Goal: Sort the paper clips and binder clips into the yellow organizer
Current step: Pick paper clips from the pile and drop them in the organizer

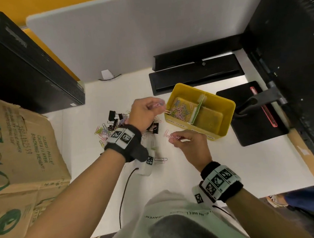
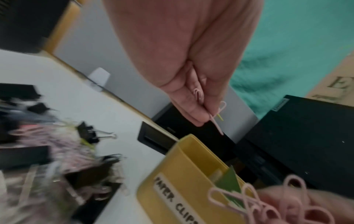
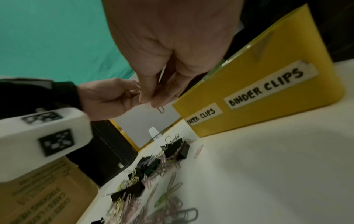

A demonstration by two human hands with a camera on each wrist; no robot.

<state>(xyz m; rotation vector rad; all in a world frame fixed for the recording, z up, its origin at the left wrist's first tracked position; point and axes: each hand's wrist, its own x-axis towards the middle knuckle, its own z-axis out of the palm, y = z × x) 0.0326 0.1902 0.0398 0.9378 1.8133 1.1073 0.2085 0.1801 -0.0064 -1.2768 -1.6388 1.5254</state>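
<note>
The yellow organizer [image 1: 225,121] stands on the white desk; its front labels read PAPER CLIPS and BINDER CLIPS [image 3: 268,84]. Several paper clips [image 1: 180,111] lie in its left compartment. My left hand [image 1: 156,106] hovers just left of the organizer's rim and pinches a few pink paper clips [image 2: 215,119]. My right hand [image 1: 172,138], in front of the organizer, pinches a small bunch of pink paper clips [image 1: 170,136]. A mixed pile of coloured paper clips and black binder clips [image 1: 114,124] lies on the desk under and left of my left wrist.
A cardboard box [image 1: 15,156] and a black computer case [image 1: 28,68] stand at the left. A black monitor base [image 1: 253,127] with a red pen [image 1: 265,109] sits right of the organizer, a black tray [image 1: 196,75] behind it. A black cable [image 1: 124,191] crosses the desk's near edge.
</note>
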